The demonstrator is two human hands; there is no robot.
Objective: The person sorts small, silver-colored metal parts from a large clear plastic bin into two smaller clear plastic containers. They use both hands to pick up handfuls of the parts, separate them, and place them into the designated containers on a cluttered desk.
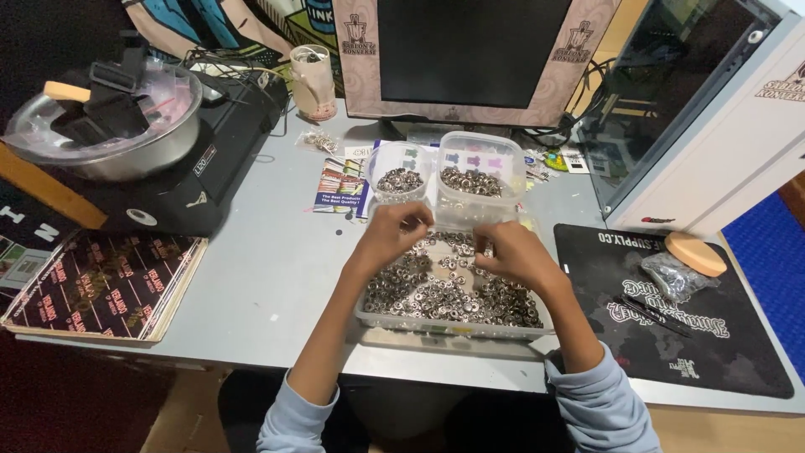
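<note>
A clear plastic tray (369, 317) full of small metal rings and snap parts sits at the table's front edge. My left hand (392, 231) hovers over its far left part with fingers curled as if pinching a small piece; what it holds is too small to tell. My right hand (511, 253) is over the tray's far right part, fingers bent down among the pieces. Behind the tray stand two clear tubs: a round one (400, 168) and a squarer one (482, 159), each partly filled with sorted metal parts.
A monitor (470, 50) stands behind the tubs, a computer case (704, 109) at right. A black mat (671, 310) holds a bag of parts, a round wooden disc (695, 252) and black tools. At left are a metal bowl (109, 126) on a black machine and a stack of printed sheets (101, 285).
</note>
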